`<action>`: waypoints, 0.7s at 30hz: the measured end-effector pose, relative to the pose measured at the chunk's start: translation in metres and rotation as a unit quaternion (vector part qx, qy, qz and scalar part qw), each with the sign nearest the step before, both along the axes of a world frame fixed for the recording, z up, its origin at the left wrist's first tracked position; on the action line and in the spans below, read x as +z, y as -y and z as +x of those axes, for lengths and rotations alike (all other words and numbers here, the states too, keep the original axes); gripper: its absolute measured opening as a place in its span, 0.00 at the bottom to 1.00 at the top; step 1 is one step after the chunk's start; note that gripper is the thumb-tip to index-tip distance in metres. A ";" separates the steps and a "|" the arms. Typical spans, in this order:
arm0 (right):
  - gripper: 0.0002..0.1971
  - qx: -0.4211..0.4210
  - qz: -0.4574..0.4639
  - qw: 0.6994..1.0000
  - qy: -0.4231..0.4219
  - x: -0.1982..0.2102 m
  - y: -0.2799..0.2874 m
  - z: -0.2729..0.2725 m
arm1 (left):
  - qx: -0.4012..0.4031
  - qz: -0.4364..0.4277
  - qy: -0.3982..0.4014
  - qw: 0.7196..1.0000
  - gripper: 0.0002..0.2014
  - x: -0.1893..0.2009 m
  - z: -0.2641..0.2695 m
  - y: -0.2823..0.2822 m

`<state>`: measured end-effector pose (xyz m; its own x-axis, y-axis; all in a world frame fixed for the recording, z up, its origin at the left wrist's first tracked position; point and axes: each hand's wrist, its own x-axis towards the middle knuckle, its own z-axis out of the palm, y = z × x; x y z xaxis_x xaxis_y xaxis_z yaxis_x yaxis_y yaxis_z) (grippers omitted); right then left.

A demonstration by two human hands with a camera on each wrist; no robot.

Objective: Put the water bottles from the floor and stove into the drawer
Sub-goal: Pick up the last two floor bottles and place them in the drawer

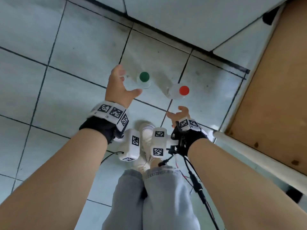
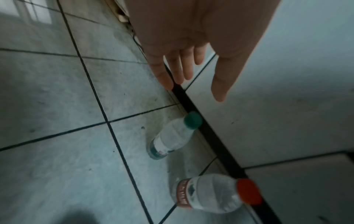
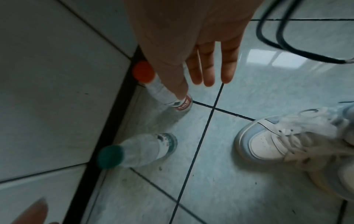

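Observation:
Two clear water bottles stand upright on the tiled floor near the wall. One has a green cap (image 1: 144, 76) (image 2: 173, 136) (image 3: 141, 150), the other a red cap (image 1: 180, 92) (image 2: 214, 194) (image 3: 162, 91). My left hand (image 1: 122, 85) (image 2: 191, 72) hovers open just left of the green-capped bottle, thumb and fingers spread, touching nothing. My right hand (image 1: 178, 113) (image 3: 203, 66) hangs open above the floor, a little nearer to me than the red-capped bottle, holding nothing.
An open wooden drawer (image 1: 272, 83) juts out at the right, with its white front edge (image 1: 249, 151) by my right forearm. White tiled wall (image 1: 182, 17) runs behind the bottles. My shoes (image 1: 147, 135) (image 3: 287, 139) stand close below the hands. Black cables (image 1: 197, 183) hang from the right wrist.

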<state>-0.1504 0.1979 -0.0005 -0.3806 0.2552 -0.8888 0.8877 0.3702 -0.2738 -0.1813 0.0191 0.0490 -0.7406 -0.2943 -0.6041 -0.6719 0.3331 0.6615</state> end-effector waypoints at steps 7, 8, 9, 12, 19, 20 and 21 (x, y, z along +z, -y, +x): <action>0.50 -0.056 0.068 0.983 -0.164 -0.078 -0.008 -0.034 | -0.057 0.003 0.065 0.996 0.42 -0.110 -0.016 -0.007; 0.48 -0.058 0.069 0.983 -0.157 -0.081 -0.011 -0.040 | -0.054 0.007 0.058 0.997 0.39 -0.114 -0.018 -0.008; 0.45 -0.056 0.067 0.986 -0.143 -0.082 -0.014 -0.045 | -0.041 0.015 0.050 0.998 0.37 -0.117 -0.020 -0.010; 0.38 -0.035 0.049 0.991 -0.120 -0.081 -0.021 -0.055 | -0.029 0.045 0.018 0.998 0.35 -0.117 -0.025 -0.017; 0.27 -0.016 0.033 0.993 -0.113 -0.065 -0.017 -0.046 | -0.042 0.022 0.024 0.999 0.23 -0.090 -0.021 -0.025; 0.27 -0.020 0.033 0.992 -0.123 -0.057 -0.015 -0.042 | -0.048 0.023 0.027 0.998 0.23 -0.080 -0.016 -0.023; 0.28 -0.022 0.030 0.990 -0.138 -0.044 -0.012 -0.039 | -0.056 0.028 0.031 0.998 0.22 -0.068 -0.012 -0.021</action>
